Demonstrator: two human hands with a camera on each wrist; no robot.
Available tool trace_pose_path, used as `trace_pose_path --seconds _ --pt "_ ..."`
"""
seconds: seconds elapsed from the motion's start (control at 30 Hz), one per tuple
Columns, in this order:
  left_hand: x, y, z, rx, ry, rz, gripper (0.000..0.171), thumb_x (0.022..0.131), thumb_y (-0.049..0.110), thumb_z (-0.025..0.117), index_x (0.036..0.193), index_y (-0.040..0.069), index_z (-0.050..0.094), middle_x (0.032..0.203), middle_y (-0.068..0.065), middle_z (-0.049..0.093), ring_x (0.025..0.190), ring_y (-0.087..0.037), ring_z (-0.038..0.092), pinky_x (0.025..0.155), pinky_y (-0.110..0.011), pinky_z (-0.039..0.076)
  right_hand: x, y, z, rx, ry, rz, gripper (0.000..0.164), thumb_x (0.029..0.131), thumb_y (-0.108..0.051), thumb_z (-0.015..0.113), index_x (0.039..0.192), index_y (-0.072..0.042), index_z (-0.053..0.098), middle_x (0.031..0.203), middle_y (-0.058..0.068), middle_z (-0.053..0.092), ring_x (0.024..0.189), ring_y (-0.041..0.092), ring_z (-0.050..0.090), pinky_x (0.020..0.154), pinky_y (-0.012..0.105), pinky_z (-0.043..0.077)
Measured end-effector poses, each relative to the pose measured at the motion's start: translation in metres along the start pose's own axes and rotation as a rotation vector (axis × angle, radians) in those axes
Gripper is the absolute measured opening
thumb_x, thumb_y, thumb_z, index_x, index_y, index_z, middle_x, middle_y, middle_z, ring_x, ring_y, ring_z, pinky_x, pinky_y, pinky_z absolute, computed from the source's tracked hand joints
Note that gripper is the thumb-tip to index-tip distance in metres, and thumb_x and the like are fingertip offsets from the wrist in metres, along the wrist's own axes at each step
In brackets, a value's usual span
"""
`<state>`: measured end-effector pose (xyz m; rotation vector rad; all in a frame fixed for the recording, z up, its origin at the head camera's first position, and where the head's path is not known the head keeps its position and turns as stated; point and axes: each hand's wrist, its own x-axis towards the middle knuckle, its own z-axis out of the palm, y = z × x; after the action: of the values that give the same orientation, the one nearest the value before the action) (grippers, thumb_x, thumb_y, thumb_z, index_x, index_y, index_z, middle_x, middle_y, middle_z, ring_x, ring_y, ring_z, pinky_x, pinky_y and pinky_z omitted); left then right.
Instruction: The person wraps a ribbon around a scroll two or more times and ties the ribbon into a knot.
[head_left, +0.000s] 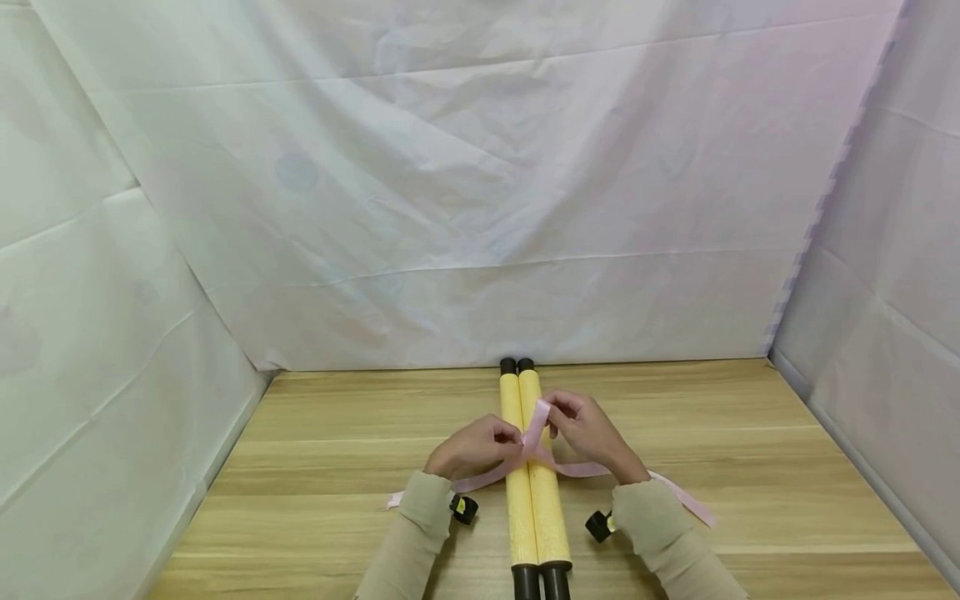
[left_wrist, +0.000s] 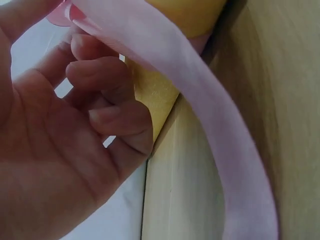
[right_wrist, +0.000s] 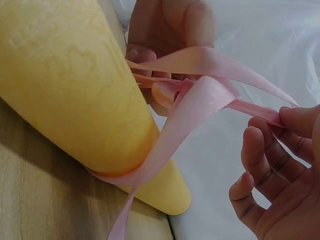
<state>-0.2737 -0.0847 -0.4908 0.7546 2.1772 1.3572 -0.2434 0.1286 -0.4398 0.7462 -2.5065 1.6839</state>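
Note:
Two yellow foam-covered rods (head_left: 550,521) with black ends lie side by side on the table, pointing away from me. A pink ribbon (head_left: 535,427) passes around them and crosses on top, its tails trailing to both sides. My left hand (head_left: 476,446) pinches the ribbon close to the crossing, left of the rods. Above the right rod, my right hand (head_left: 588,429) holds a raised, folded length of the ribbon between thumb and fingertips. In the right wrist view the ribbon (right_wrist: 195,107) stretches between both hands in a loop. The left thumb and index tips are partly cut off in the left wrist view.
The wooden table (head_left: 322,467) ends at a white cloth backdrop (head_left: 480,208), near the rods' far tips. More white sheeting hangs on the left and right sides. Small black wrist cameras (head_left: 464,509) sit by each wrist, near the rods.

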Motion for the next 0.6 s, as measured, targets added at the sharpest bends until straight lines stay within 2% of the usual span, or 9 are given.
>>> trace_pose_path --seconds 0.17,0.27,0.3,0.53,0.6 --pt "0.0 0.0 0.003 0.035 0.011 -0.01 0.013 0.081 0.003 0.058 0.075 0.008 0.068 0.059 0.006 0.05 0.05 -0.005 0.041 0.048 -0.021 0.034 0.001 0.0 0.0 0.008 0.009 0.001 0.019 0.097 -0.008 0.05 0.089 -0.001 0.065 0.07 0.028 0.059 0.057 0.011 0.053 0.053 0.026 0.046" --pt "0.0 0.002 0.005 0.065 0.023 -0.019 0.014 0.081 0.003 0.055 0.074 0.008 0.066 0.057 0.006 0.048 0.049 -0.006 0.04 0.047 -0.021 0.033 0.001 -0.001 0.0 0.01 0.011 0.004 0.019 0.097 -0.008 0.05 0.089 -0.001 0.066 0.07 0.029 0.059 0.057 0.009 0.053 0.053 0.026 0.047" --pt "0.0 0.003 0.005 0.086 0.028 -0.019 0.015 0.082 0.004 0.055 0.073 0.009 0.066 0.057 0.006 0.046 0.048 -0.006 0.039 0.047 -0.021 0.033 0.002 -0.001 0.0 0.008 0.011 0.004 0.019 0.097 -0.007 0.05 0.089 -0.001 0.066 0.07 0.029 0.059 0.057 0.01 0.053 0.053 0.026 0.047" --pt "0.001 0.006 0.007 0.247 0.102 -0.002 0.024 0.084 0.009 0.053 0.06 0.013 0.053 0.052 0.005 0.033 0.044 -0.006 0.029 0.047 -0.021 0.029 0.002 0.005 0.001 0.023 0.008 -0.004 0.018 0.097 -0.006 0.05 0.088 -0.001 0.065 0.068 0.029 0.058 0.061 0.042 0.054 0.052 0.024 0.045" --pt "0.001 0.007 0.007 0.266 0.108 -0.004 0.025 0.083 0.009 0.053 0.059 0.014 0.051 0.052 0.005 0.031 0.044 -0.005 0.027 0.046 -0.021 0.028 0.003 0.013 0.002 0.026 0.01 -0.008 0.018 0.097 -0.007 0.051 0.088 -0.002 0.066 0.068 0.028 0.058 0.061 0.041 0.055 0.051 0.023 0.044"
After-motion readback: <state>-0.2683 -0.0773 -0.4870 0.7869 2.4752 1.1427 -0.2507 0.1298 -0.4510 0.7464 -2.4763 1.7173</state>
